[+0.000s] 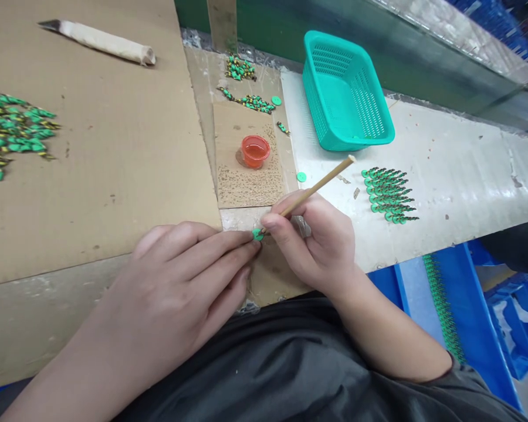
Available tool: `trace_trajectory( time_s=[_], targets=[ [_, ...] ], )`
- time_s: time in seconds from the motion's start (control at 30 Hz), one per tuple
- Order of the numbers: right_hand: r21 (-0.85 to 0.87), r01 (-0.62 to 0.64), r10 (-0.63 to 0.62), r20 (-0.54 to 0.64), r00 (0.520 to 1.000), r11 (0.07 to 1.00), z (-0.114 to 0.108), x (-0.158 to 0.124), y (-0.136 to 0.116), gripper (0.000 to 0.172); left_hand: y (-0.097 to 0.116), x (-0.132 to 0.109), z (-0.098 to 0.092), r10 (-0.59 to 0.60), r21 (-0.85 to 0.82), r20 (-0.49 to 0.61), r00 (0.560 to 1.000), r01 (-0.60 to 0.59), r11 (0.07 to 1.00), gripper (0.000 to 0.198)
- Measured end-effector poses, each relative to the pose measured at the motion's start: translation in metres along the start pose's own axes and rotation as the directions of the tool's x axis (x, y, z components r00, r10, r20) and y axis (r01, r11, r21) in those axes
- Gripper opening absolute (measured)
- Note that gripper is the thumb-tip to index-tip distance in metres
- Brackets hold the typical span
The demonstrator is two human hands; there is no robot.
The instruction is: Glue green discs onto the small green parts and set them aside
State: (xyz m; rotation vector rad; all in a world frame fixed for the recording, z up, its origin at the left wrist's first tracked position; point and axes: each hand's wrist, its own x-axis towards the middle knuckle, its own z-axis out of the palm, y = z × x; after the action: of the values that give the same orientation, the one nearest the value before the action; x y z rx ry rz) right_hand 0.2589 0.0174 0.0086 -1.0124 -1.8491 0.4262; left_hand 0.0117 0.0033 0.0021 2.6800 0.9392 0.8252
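Note:
My left hand (189, 281) is closed, its fingertips pinching a small green disc (257, 234) at the table's front edge. My right hand (321, 240) grips a thin wooden stick (321, 183) like a pen, its lower end down at the disc. Whether the tip touches the disc I cannot tell. Past my hands, a small red cup (255, 151) of liquid stands on a cardboard piece (237, 190) covered in wet-looking specks. A loose green disc (301, 176) lies just beyond my right hand. Rows of green discs with dark twisted stems (389, 196) lie to the right.
A turquoise basket (347, 105) stands at the back. Piles of small green, yellow and dark pieces lie at the left (15, 129) and behind the cup (255, 104). A wrapped pointed tool (101, 42) rests on cardboard. Below right is a blue tray (475, 316) with more green pieces.

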Motion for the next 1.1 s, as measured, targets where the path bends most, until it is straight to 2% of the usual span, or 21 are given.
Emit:
trace_trajectory(
  time_s=[0.2, 0.33, 0.47, 0.6, 0.9, 1.0, 1.1],
  targets=[
    [-0.011, -0.037, 0.038, 0.091, 0.995, 0.999, -0.009, 0.001, -0.001, 0.023, 0.000, -0.001, 0.000, -0.005, 0.009, 0.000, 1.000, 0.005, 1.000, 0.025],
    [0.008, -0.055, 0.054, 0.108, 0.993, 0.998, -0.010, 0.001, 0.000, 0.020, 0.001, 0.000, 0.000, -0.036, -0.022, 0.000, 0.999, 0.036, 0.999, 0.026],
    [0.065, -0.077, 0.075, 0.042, 0.996, 0.995, -0.008, -0.001, 0.000, 0.016, 0.002, 0.001, 0.000, -0.010, -0.003, -0.006, 1.000, 0.010, 1.000, 0.024],
    [0.124, -0.103, 0.111, -0.057, 0.992, 0.987, -0.006, -0.003, 0.002, 0.013, 0.005, -0.001, -0.001, -0.051, -0.008, 0.012, 0.999, 0.051, 0.999, 0.026],
    [0.149, -0.123, 0.141, -0.120, 0.983, 0.981, -0.005, -0.006, 0.005, 0.014, 0.002, -0.005, 0.000, -0.062, -0.017, 0.009, 0.998, 0.062, 0.998, 0.030],
    [0.117, -0.086, 0.100, -0.119, 0.988, 0.989, -0.009, -0.003, 0.002, 0.011, 0.001, -0.006, 0.000, -0.056, -0.017, 0.005, 0.998, 0.056, 0.998, 0.031],
    [0.011, -0.013, 0.014, -0.151, 0.988, 1.000, -0.018, 0.016, -0.001, 0.010, 0.000, -0.006, 0.000, -0.015, -0.006, -0.003, 1.000, 0.015, 1.000, 0.029]
  ],
)
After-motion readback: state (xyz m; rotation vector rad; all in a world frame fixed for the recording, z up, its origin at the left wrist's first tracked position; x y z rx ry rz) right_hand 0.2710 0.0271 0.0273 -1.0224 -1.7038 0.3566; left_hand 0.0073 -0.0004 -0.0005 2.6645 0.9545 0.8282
